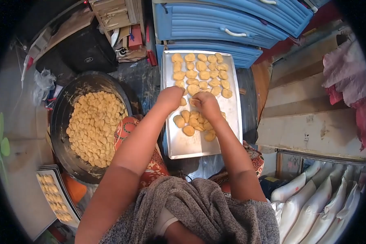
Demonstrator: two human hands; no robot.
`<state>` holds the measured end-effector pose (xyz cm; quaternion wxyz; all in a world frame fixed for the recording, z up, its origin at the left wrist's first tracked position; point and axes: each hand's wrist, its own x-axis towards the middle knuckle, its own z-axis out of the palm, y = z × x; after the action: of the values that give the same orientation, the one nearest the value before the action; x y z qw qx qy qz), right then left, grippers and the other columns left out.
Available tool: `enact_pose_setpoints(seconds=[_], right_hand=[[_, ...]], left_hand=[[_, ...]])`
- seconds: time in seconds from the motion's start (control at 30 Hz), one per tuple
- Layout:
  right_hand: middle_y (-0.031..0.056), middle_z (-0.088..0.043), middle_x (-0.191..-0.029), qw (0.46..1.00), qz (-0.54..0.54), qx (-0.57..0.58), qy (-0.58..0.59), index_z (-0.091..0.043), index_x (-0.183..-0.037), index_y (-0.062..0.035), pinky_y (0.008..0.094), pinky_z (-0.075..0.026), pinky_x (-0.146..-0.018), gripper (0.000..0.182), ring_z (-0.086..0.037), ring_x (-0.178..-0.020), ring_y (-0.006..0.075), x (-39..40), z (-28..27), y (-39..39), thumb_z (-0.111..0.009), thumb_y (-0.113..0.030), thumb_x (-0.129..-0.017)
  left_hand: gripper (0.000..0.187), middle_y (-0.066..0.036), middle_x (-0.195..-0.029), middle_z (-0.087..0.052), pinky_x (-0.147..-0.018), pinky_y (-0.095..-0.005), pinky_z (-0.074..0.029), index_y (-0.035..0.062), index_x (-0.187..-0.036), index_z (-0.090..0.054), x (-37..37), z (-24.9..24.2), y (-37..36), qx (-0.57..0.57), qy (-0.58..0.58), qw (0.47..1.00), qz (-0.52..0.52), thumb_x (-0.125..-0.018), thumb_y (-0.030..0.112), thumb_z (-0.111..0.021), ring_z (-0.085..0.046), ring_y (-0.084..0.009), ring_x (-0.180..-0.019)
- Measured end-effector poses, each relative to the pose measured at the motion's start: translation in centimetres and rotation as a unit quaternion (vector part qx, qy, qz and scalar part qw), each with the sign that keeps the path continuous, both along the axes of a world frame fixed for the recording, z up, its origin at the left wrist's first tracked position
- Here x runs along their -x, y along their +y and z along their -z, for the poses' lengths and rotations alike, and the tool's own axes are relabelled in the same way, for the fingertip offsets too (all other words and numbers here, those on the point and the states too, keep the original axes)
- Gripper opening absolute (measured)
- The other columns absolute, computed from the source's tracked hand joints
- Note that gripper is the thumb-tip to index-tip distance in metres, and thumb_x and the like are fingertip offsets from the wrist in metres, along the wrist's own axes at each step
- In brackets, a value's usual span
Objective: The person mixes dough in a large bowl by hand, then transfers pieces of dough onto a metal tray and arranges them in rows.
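Note:
A metal baking tray (202, 151) lies in front of me, with rows of flattened yellow dough pieces (204, 75) on its far half. My right hand (208, 106) pinches one dough piece (194, 101) over the middle of the tray. At the tray's left side, my left hand (171, 99) is closed beside the nearest row; whatever its fingers hold is hidden. Between my forearms sits a loose cluster of dough pieces (188, 130), partly covered by my right wrist.
A wide black tub (60, 134) full of dough lumps stands on the left. Below it is another tray of shaped pieces (71, 203). Blue drawers (207, 24) border the far side. White sacks (309, 203) stack at lower right, near a cardboard-coloured panel (309, 130).

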<state>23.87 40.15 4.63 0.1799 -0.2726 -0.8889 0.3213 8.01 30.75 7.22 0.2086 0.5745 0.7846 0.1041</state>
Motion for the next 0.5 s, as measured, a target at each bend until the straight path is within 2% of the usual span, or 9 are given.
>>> enact_pose_setpoints(seconds=[0.03,0.07,0.13,0.17,0.27,0.3,0.37,0.43,0.5], right_hand=[[0.0129,-0.062,-0.090,0.994,-0.039,-0.089,-0.055,-0.065,-0.093,-0.0063,0.0366,-0.048,-0.075,0.020,-0.060,-0.086,0.0294,0.3,-0.1,0.0,-0.067,-0.009,-0.073],[0.0129,-0.062,-0.090,0.994,-0.041,-0.089,-0.053,-0.065,-0.093,-0.0063,0.0366,-0.048,-0.075,0.020,-0.060,-0.086,0.0294,0.1,-0.3,0.1,-0.067,-0.009,-0.073],[0.0130,-0.063,-0.091,0.999,-0.018,-0.005,-0.032,-0.065,-0.093,-0.0066,0.0395,-0.047,-0.078,0.021,-0.059,-0.092,0.0300,-0.8,-1.8,-0.8,-0.067,-0.012,-0.072],[0.0130,-0.063,-0.091,0.999,-0.019,-0.003,-0.035,-0.065,-0.093,-0.0066,0.0395,-0.047,-0.078,0.021,-0.059,-0.092,0.0300,-1.1,-1.5,-1.2,-0.067,-0.012,-0.072],[0.0115,-0.065,-0.088,0.980,-0.077,0.035,-0.182,-0.067,-0.088,-0.0064,0.0378,-0.047,-0.076,0.021,-0.060,-0.087,0.0292,-1.9,-1.6,-2.0,-0.068,-0.014,-0.069],[0.0115,-0.065,-0.088,0.980,-0.075,0.033,-0.182,-0.067,-0.088,-0.0064,0.0378,-0.047,-0.076,0.021,-0.060,-0.087,0.0292,-2.2,-1.3,-1.7,-0.068,-0.014,-0.069],[0.0120,-0.065,-0.088,0.959,-0.038,0.254,-0.122,-0.066,-0.093,-0.0071,0.0363,-0.048,-0.074,0.025,-0.061,-0.085,0.0290,-3.1,-0.5,-1.2,-0.069,-0.018,-0.070],[0.0124,-0.064,-0.086,0.956,-0.009,0.279,-0.090,-0.066,-0.093,-0.0069,0.0358,-0.048,-0.073,0.026,-0.061,-0.084,0.0290,-3.7,-0.6,-0.2,-0.068,-0.019,-0.071],[0.0128,-0.063,-0.085,0.950,0.026,0.306,-0.059,-0.066,-0.094,-0.0066,0.0354,-0.048,-0.073,0.026,-0.061,-0.082,0.0289,-3.8,-0.3,0.0,-0.068,-0.019,-0.071]], left_hand=[[0.015,-0.017,-0.092,-0.063,-0.073,-0.0439,-0.049,0.0061,-0.090,-0.062,0.0,-0.1,0.0,-0.005,0.000,1.000,-0.011,-0.078,0.007,-0.054,-0.062,-0.0337,-0.088],[0.015,-0.017,-0.092,-0.063,-0.073,-0.0439,-0.049,0.0061,-0.090,-0.062,0.2,0.0,0.1,-0.005,0.001,1.000,-0.013,-0.078,0.007,-0.054,-0.062,-0.0337,-0.088],[0.015,-0.017,-0.092,-0.063,-0.071,-0.0432,-0.050,0.0066,-0.090,-0.062,0.3,0.3,0.1,-0.013,0.011,1.000,-0.008,-0.077,0.008,-0.055,-0.062,-0.0331,-0.086],[0.015,-0.017,-0.092,-0.063,-0.071,-0.0432,-0.050,0.0066,-0.090,-0.062,0.2,0.5,0.0,-0.011,0.008,1.000,-0.009,-0.077,0.008,-0.055,-0.062,-0.0331,-0.086],[0.017,-0.014,-0.092,-0.061,-0.072,-0.0418,-0.050,0.0086,-0.091,-0.063,-0.5,-0.1,0.2,-0.033,0.041,0.998,-0.015,-0.076,0.008,-0.056,-0.061,-0.0319,-0.086],[0.017,-0.013,-0.093,-0.060,-0.072,-0.0413,-0.049,0.0097,-0.092,-0.063,-0.9,0.2,0.4,-0.074,0.017,0.997,0.017,-0.076,0.009,-0.055,-0.061,-0.0309,-0.087],[0.017,-0.011,-0.094,-0.059,-0.073,-0.0408,-0.049,0.0107,-0.092,-0.063,-1.4,0.8,0.7,-0.115,-0.006,0.992,0.047,-0.077,0.010,-0.055,-0.060,-0.0299,-0.089],[0.021,-0.009,-0.094,-0.056,-0.076,-0.0400,-0.049,0.0124,-0.096,-0.062,-2.1,1.6,0.8,-0.077,0.011,0.991,0.111,-0.075,0.013,-0.061,-0.058,-0.0286,-0.092],[0.023,-0.008,-0.095,-0.056,-0.075,-0.0397,-0.049,0.0132,-0.098,-0.062,-2.3,2.1,0.8,-0.083,0.025,0.991,0.105,-0.076,0.012,-0.058,-0.059,-0.0276,-0.092]])
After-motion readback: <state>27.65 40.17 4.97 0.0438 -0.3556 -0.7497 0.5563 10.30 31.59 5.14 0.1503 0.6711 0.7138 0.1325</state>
